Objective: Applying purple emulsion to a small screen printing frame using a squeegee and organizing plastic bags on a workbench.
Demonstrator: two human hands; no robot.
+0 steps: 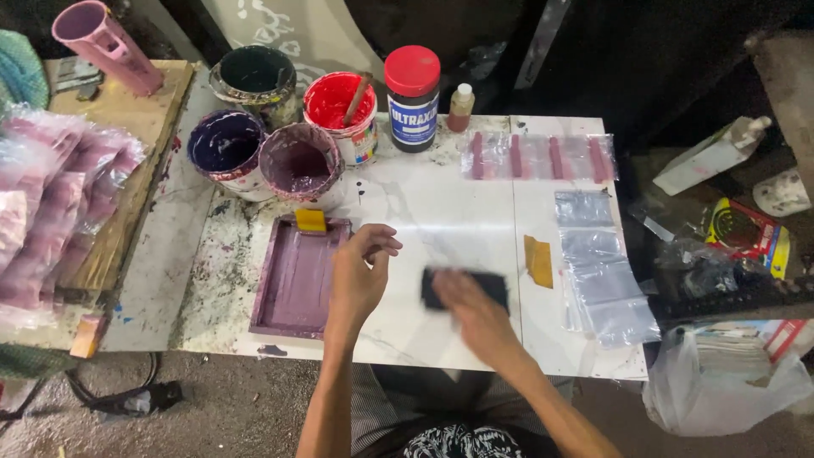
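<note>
Head view: my right hand [475, 307] presses the black cloth [465, 288] flat; left hand [360, 276] hovers loosely curled, empty. I'd wipe the surface [441, 220] evenly.

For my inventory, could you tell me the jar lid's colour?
Red; the jar lid shows best in the head view.

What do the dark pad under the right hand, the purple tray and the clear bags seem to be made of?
The dark pad under the right hand is blurred; it looks matte black, perhaps cloth or foam. The purple tray looks like a rigid frame, its material hidden under dull purple ink. The clear bags look like thin glossy plastic film, see-through with glints.
</note>
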